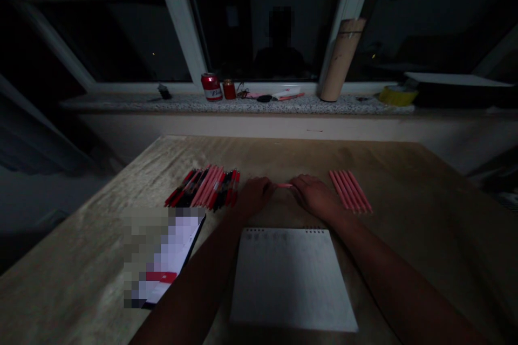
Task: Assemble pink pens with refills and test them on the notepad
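A slim pink pencil point(283, 185) lies crosswise between my two hands, with only its middle showing. My left hand point(256, 194) closes on its left end. The fingers of my right hand point(311, 193) close around its other end. Beside my left hand is a row of red, black and pink pens and pencils point(206, 186), packed side by side. To the right of my right hand, several matching pink pencils point(350, 191) lie parallel in a neat group. A spiral-bound notepad point(289, 280) with a blank-looking page rests between my forearms.
A lit tablet or phone point(178, 259), partly blurred, lies by my left forearm on the wooden table point(413, 259). On the windowsill behind stand a red can point(211, 87), a small red jar point(229, 89), a tall tan cylinder point(342, 59) and a yellow tape roll point(399, 96).
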